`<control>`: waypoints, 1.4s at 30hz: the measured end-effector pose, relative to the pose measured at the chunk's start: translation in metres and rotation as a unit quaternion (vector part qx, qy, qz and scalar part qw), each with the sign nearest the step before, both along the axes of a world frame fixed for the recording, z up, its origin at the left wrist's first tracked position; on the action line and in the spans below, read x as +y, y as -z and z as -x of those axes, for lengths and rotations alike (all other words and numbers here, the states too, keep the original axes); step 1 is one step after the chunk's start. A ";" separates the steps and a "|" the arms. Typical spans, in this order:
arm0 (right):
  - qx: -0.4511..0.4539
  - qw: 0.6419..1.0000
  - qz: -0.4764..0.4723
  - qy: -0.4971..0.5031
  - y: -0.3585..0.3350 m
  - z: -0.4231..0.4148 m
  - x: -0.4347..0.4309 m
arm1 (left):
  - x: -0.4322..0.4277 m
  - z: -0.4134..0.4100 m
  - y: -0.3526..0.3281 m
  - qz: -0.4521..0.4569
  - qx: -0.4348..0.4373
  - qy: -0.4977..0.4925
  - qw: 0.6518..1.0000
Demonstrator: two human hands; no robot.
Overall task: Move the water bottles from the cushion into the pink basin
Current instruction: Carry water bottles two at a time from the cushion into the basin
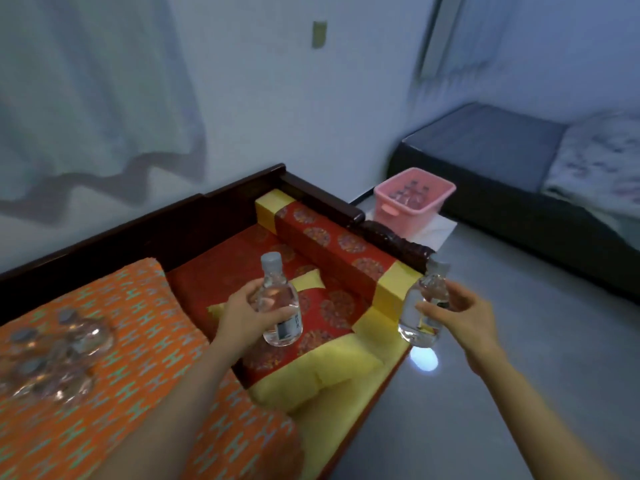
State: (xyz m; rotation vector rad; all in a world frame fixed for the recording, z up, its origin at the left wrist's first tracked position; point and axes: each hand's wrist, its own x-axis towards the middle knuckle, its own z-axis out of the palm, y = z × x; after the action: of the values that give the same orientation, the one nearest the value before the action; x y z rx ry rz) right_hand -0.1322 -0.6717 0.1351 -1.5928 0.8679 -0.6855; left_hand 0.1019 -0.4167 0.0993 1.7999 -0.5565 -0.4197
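Note:
My left hand (244,306) grips a clear water bottle (282,318) upright above the red and yellow seat pad. My right hand (460,315) holds a second clear water bottle (420,313) upright over the seat's right edge. Several more water bottles (55,355) lie in a blurred cluster on the orange patterned cushion (145,341) at the left. The pink basin (414,202) stands on the floor beyond the seat's far end, with several bottles inside it.
A dark wooden seat frame (214,202) runs along the wall, with a red bolster (332,251) at its far end. A low dark bed (519,161) stands at the right. Grey floor (502,393) lies between seat and bed.

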 end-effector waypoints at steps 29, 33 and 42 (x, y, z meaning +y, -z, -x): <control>-0.006 0.991 -0.005 0.134 0.015 0.111 -0.472 | -0.518 0.061 0.017 -0.001 0.023 0.050 0.999; 0.005 0.990 -0.018 0.137 0.017 0.098 -0.532 | -0.577 0.053 0.020 -0.016 0.029 0.049 0.998; 0.037 0.995 -0.023 0.094 0.018 0.060 -0.681 | -0.709 0.027 0.014 -0.011 0.024 0.002 1.000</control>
State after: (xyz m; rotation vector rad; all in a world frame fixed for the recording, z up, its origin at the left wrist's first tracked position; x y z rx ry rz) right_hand -0.1924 -1.3526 0.1167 -1.5163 1.0911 -0.7356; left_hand 0.0745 -1.1258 0.0853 1.8062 -0.5237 -0.4714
